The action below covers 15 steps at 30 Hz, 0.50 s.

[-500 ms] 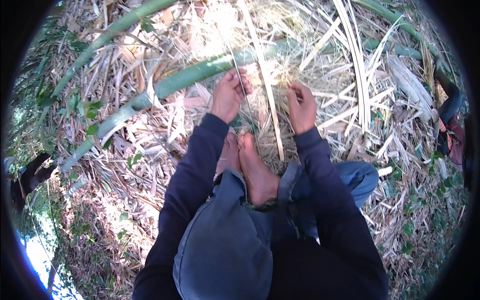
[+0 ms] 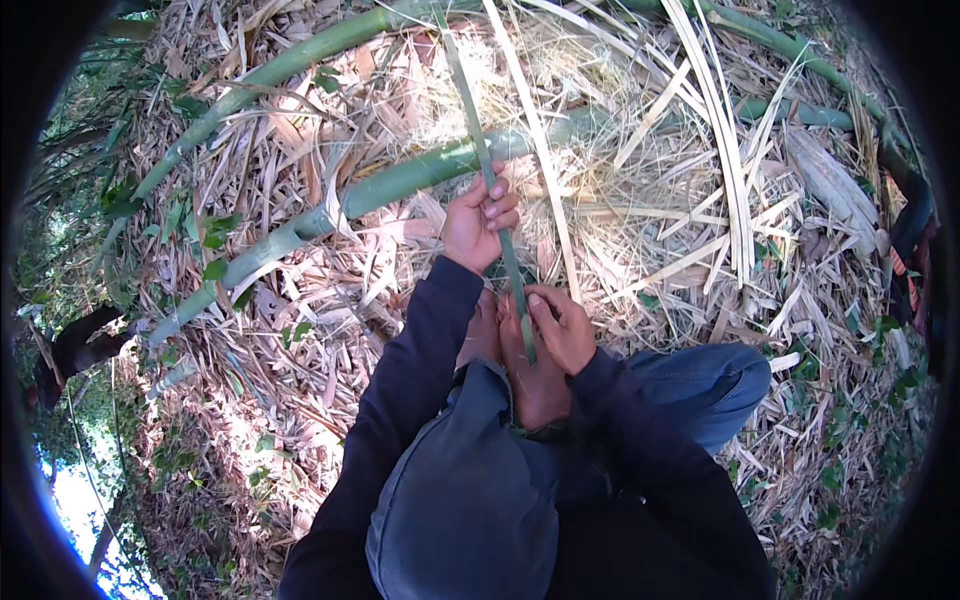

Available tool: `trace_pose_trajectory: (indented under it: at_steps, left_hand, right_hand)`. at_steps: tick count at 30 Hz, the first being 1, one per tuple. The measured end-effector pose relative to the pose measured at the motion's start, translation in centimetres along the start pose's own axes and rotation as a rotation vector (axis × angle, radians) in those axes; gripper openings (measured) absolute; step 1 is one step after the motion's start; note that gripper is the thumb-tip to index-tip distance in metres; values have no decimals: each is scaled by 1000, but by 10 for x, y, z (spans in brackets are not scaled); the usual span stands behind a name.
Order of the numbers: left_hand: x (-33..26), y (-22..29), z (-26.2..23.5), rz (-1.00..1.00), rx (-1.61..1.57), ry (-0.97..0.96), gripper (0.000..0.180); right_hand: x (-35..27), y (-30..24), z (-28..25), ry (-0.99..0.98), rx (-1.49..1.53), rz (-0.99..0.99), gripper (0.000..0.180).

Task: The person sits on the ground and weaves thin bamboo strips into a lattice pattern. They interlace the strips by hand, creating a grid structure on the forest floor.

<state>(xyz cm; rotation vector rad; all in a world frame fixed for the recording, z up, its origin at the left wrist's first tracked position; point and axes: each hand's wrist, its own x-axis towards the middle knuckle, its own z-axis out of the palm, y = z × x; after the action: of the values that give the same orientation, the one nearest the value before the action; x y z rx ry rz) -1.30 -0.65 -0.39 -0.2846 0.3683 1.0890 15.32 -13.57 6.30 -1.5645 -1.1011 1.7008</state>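
Observation:
A long, narrow green bamboo strip slants down in front of me, its flat green face showing. My left hand has its fingers closed round the middle of the strip. Lower down, my right hand pinches the strip near its bottom end, which hangs over my bare feet. Just right of the held piece, a pale split strip runs alongside without being held. Behind my left hand, a thick green bamboo pole lies across the ground, and the strip passes over it.
Several pale strips lie on the right, beside fine shavings. A second green pole curves across the far left. Dry leaves cover the ground around me. My bent knee juts out at the right.
My right hand has come left and nearer to me, from the shavings onto the strip's lower end. The strip has turned from its thin edge to its green face, still in my left hand.

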Motion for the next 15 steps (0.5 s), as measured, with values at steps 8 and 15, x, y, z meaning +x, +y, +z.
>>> trace_pose_trajectory:
  at_steps: [8, 15]
  left_hand:
    - [2, 2, -3, 14, -3, -13, 28]
    - [1, 0, 1, 12, 29, 57, 25]
  right_hand:
    - [7, 16, -11, -75, 276, 129, 25]
    - [4, 11, -9, -96, 189, 145, 24]
